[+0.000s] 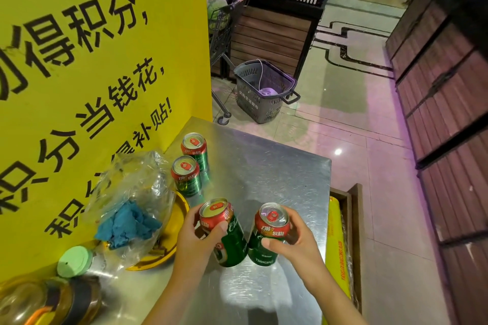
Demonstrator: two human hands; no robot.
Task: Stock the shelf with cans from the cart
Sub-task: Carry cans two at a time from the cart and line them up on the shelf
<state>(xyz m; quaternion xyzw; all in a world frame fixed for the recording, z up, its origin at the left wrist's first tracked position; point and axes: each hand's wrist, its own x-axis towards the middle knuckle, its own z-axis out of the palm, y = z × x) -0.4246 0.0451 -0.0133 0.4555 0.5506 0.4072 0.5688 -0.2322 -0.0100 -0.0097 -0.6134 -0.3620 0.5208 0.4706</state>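
Note:
Two green cans with red tops stand upright on a steel counter [277, 171] beside the yellow wall: the far can [194, 149] and the nearer can [186, 177]. My left hand [196, 241] grips a third can [224, 232], tilted over the counter's near part. My right hand [293, 243] grips a fourth can [269, 235] just to the right of it. The bottoms of the two held cans almost touch. A shopping cart [224, 34] stands on the floor behind the yellow wall, partly hidden.
A clear plastic bag [132, 192] with a blue cloth [129, 221] lies on a yellow dish [174, 240] at the counter's left. A green-lidded jar [76, 261] and an amber bottle [47, 301] stand near me. A grey basket [264, 92] sits on the floor. Wooden shelving [449, 113] lines the right.

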